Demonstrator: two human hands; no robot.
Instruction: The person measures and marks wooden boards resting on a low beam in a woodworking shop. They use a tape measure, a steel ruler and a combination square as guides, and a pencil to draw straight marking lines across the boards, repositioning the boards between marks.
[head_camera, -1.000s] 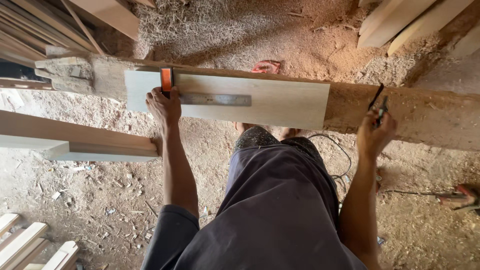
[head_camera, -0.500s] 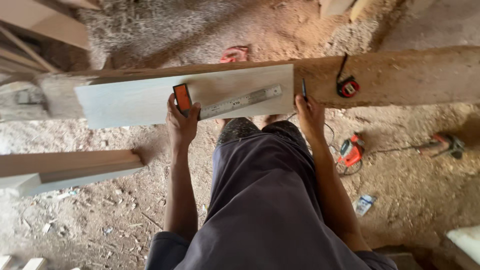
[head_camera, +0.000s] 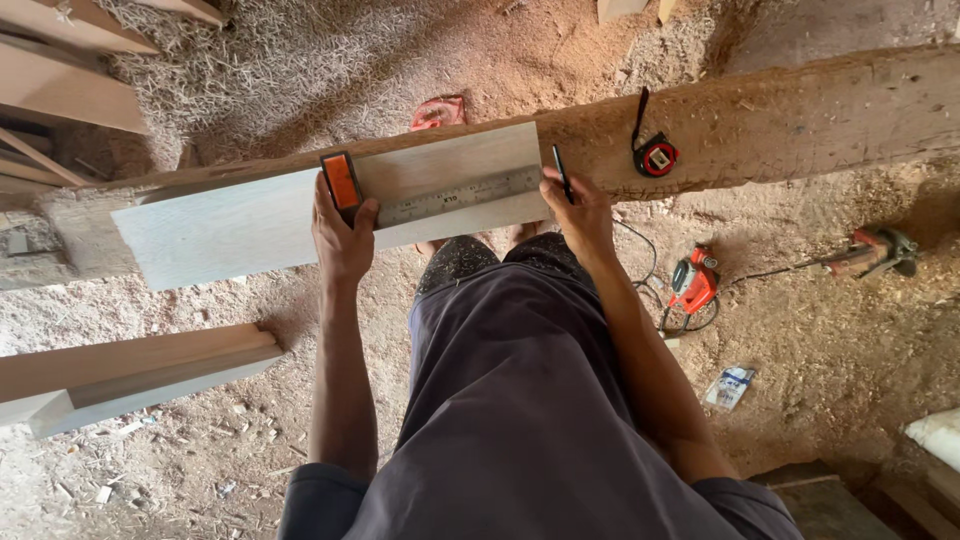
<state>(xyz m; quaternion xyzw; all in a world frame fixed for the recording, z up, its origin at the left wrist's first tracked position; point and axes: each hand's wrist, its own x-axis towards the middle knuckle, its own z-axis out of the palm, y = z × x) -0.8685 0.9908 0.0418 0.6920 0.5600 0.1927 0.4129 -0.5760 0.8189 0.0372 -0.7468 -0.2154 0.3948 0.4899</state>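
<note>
A pale planed board (head_camera: 240, 225) lies on a long rough timber beam (head_camera: 800, 120). Across the board sits a try square with an orange handle (head_camera: 343, 182) and a steel ruler blade (head_camera: 460, 197). My left hand (head_camera: 342, 235) grips the square at its handle, pressing it to the board's near edge. My right hand (head_camera: 580, 215) holds a dark pencil (head_camera: 562, 173) at the blade's far end, near the board's right end. My dark trousers fill the lower middle.
A red and black tape measure (head_camera: 655, 155) rests on the beam to the right. Two orange power tools (head_camera: 692, 283) (head_camera: 875, 250) with cords lie on the sawdust floor. More boards (head_camera: 130, 375) are at lower left and upper left. A red sandal (head_camera: 438, 112) lies beyond the beam.
The view swung right. My right hand left the tape measure, which stays on the beam, and came to the ruler's end with the pencil. My left hand kept holding the square.
</note>
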